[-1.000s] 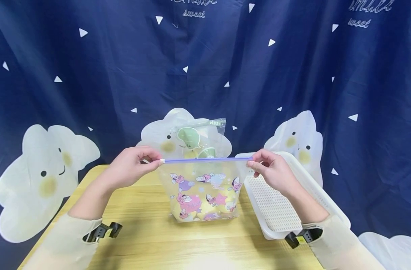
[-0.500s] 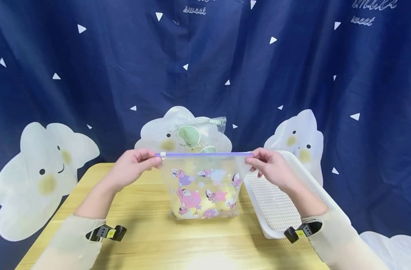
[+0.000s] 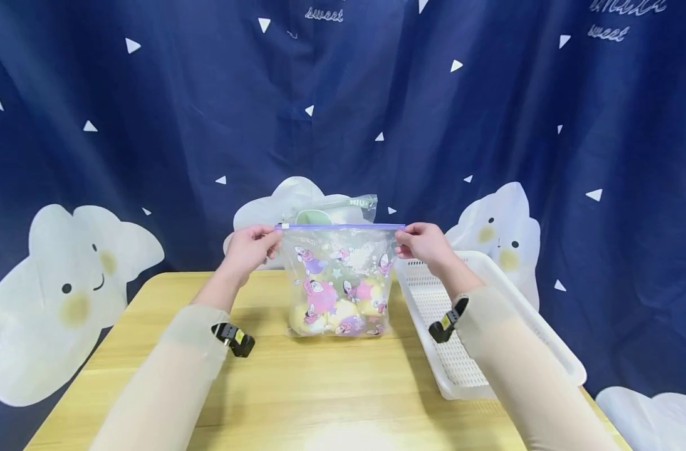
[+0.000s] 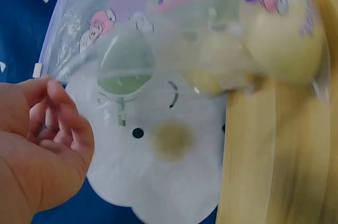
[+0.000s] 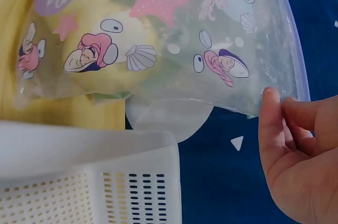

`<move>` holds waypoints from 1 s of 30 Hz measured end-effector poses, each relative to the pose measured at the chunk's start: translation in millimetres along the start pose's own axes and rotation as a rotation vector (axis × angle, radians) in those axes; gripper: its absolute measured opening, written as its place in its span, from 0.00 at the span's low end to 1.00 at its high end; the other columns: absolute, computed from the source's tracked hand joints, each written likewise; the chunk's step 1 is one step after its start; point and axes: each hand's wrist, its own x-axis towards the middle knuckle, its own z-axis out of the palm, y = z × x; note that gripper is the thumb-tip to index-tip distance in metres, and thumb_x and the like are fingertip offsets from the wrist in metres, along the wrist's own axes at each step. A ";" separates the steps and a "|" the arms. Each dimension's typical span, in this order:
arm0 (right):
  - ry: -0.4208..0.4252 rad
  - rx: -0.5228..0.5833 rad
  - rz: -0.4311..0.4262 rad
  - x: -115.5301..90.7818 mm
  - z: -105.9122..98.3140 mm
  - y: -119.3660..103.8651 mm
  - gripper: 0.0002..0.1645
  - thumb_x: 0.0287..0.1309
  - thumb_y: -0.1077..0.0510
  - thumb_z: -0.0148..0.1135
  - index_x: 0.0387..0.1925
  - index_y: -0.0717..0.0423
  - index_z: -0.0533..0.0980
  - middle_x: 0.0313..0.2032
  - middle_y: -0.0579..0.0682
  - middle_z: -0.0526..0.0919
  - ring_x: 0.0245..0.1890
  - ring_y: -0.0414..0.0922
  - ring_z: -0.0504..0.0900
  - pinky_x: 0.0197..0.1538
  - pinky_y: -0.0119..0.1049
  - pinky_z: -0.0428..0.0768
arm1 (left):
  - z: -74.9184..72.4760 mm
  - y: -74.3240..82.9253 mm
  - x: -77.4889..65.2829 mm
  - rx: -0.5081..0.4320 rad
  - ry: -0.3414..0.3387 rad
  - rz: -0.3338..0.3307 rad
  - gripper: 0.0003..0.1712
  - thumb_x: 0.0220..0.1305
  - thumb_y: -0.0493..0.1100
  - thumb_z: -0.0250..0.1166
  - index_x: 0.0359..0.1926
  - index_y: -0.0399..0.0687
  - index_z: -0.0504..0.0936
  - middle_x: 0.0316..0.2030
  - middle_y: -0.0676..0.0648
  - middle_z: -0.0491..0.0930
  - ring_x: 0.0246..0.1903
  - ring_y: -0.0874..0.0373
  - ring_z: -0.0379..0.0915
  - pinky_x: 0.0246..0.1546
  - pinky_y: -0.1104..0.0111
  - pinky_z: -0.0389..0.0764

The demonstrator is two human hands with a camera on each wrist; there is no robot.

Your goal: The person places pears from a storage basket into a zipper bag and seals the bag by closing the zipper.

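Observation:
A clear zipper bag (image 3: 339, 282) printed with pink cartoon figures and stars hangs upright between both hands, its purple slider strip at the top. Rounded yellow things (image 5: 119, 49) show through its lower part. My left hand (image 3: 251, 249) pinches the top corner beside the white slider (image 4: 37, 70). At the opposite corner, my right hand (image 3: 427, 243) pinches the bag's edge between thumb and finger. Behind it stands a second clear bag (image 3: 337, 210) with green print, mostly hidden by the first.
A white perforated basket (image 3: 537, 326) stands on the right of the wooden table (image 3: 320, 388), under the right forearm. A dark blue curtain (image 3: 343, 81) with white clouds and triangles hangs behind the table's far edge.
Both hands have raised the bag's top edge and moved it away, toward the second bag, covering more of it. The hands have come closer together.

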 end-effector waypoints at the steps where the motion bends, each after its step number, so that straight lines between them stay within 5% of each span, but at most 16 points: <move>1: 0.009 0.008 0.014 4.3 2.5 0.6 0.14 0.81 0.61 0.60 0.54 0.71 0.77 0.39 0.52 0.84 0.31 0.36 0.86 0.44 0.30 0.91 | 2.4 -0.4 2.2 -0.040 0.006 -0.018 0.20 0.82 0.46 0.65 0.61 0.34 0.84 0.31 0.57 0.82 0.31 0.66 0.79 0.35 0.76 0.81; 7: 0.070 0.028 0.043 19.8 13.3 -2.7 0.16 0.81 0.60 0.61 0.58 0.70 0.78 0.42 0.55 0.84 0.36 0.40 0.87 0.55 0.35 0.91 | 9.2 6.5 10.0 -0.170 0.097 -0.078 0.20 0.81 0.42 0.65 0.62 0.29 0.83 0.26 0.56 0.85 0.26 0.70 0.85 0.34 0.79 0.86; 11: 0.102 0.082 0.050 26.9 19.6 -1.1 0.15 0.81 0.61 0.61 0.58 0.70 0.78 0.44 0.55 0.83 0.37 0.40 0.87 0.54 0.33 0.91 | 12.8 6.1 15.4 -0.226 0.116 -0.107 0.22 0.82 0.41 0.64 0.65 0.28 0.80 0.35 0.49 0.89 0.32 0.68 0.89 0.44 0.76 0.90; 14: 0.097 0.112 0.053 31.3 24.1 5.0 0.19 0.81 0.63 0.60 0.64 0.72 0.77 0.53 0.60 0.83 0.47 0.46 0.90 0.62 0.37 0.89 | 18.1 0.6 20.0 -0.217 0.076 -0.124 0.25 0.85 0.40 0.58 0.72 0.28 0.74 0.54 0.36 0.90 0.50 0.57 0.92 0.58 0.70 0.88; 18: 0.027 0.107 0.067 33.3 26.5 15.6 0.34 0.79 0.64 0.59 0.79 0.72 0.63 0.72 0.69 0.75 0.72 0.58 0.81 0.77 0.47 0.78 | 28.3 -11.1 21.2 -0.129 -0.054 -0.145 0.34 0.85 0.38 0.52 0.83 0.28 0.58 0.76 0.28 0.71 0.74 0.39 0.74 0.76 0.56 0.77; 24: -0.067 0.105 0.072 35.1 28.3 26.6 0.43 0.78 0.65 0.55 0.84 0.73 0.50 0.81 0.71 0.64 0.80 0.61 0.71 0.83 0.50 0.69 | 36.1 -21.8 16.9 -0.016 -0.203 -0.147 0.38 0.85 0.43 0.51 0.86 0.32 0.51 0.81 0.29 0.62 0.80 0.33 0.63 0.83 0.46 0.66; 30: -0.063 0.151 0.057 26.9 22.9 23.8 0.48 0.76 0.67 0.56 0.86 0.69 0.45 0.84 0.69 0.58 0.83 0.60 0.66 0.82 0.49 0.70 | 33.3 -18.1 11.4 -0.069 -0.135 -0.119 0.38 0.83 0.44 0.53 0.86 0.35 0.56 0.81 0.30 0.64 0.78 0.34 0.66 0.82 0.48 0.68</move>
